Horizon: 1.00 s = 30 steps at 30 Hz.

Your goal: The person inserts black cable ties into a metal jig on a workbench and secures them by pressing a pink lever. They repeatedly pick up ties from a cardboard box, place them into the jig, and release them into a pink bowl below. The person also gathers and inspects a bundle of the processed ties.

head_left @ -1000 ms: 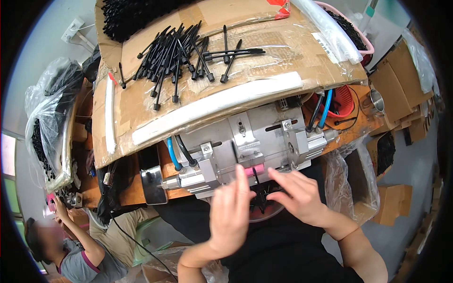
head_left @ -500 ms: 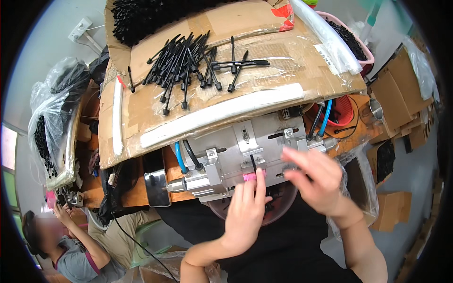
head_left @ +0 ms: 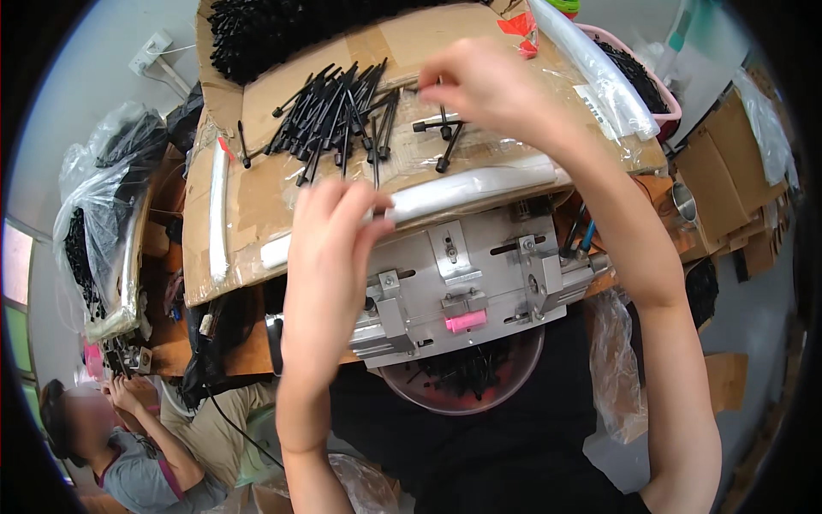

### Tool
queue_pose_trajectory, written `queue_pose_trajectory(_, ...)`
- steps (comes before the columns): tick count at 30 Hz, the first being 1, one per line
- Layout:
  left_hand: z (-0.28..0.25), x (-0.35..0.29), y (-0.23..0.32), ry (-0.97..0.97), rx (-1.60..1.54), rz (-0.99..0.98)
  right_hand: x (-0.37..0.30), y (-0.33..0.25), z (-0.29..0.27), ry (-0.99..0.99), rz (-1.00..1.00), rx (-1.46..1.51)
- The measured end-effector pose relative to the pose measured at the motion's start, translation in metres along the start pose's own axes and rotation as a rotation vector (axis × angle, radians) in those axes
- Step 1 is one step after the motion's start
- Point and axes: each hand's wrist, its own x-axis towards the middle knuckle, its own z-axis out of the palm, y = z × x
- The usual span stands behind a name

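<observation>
My left hand (head_left: 330, 244) is raised over the front edge of the cardboard sheet, its thumb and fingertips pinched on a black rod with a thick end, mostly covered by the fingers. Farther right, my right hand (head_left: 488, 90) reaches over the cardboard with its fingers closed, slightly blurred; a small dark bit shows at the fingertips. Just below it lie a few crossed black rods (head_left: 444, 147). A pile of similar black rods (head_left: 330, 116) is to the left. In front stands a metal clamping fixture (head_left: 428, 295) with a pink block (head_left: 467, 321) on its near side.
A clear bowl (head_left: 462, 403) of black parts sits beneath the fixture. The cardboard sheet (head_left: 248, 206) carries a white padded strip (head_left: 471, 188). A pink basket (head_left: 672, 98) stands far right. Another person (head_left: 141, 437) sits at lower left, hands raised at a small device.
Both hands have left the fixture and moved up to the cardboard, the right one farthest. The black rod that stood at the pink block is gone from there.
</observation>
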Motion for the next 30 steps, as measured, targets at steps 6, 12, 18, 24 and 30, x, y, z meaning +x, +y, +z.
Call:
queue_pose_trajectory(6, 0.038, -0.127, 0.069, -0.100, 0.004, -0.041, -0.070, -0.037, -0.048, 0.284, 0.252, 0.634)
queue_pose_trajectory(12, 0.085, -0.150, 0.084, -0.268, 0.059, -0.146, -0.136, -0.032, -0.063, 0.282, 0.255, 0.901)
queue_pose_trajectory(18, 0.078, -0.138, 0.077, -0.306, 0.090, -0.123, -0.176, -0.049, -0.040, 0.405, 0.272, 1.060)
queue_pose_trajectory(24, 0.035, -0.089, 0.052, -0.119, 0.104, -0.087, -0.245, -0.078, 0.031, 0.139, 0.021, 0.478)
queue_pose_trajectory(30, 0.007, 0.008, -0.029, -0.042, 0.086, -0.161, -0.257, -0.091, 0.081, 0.053, 0.059, 0.506)
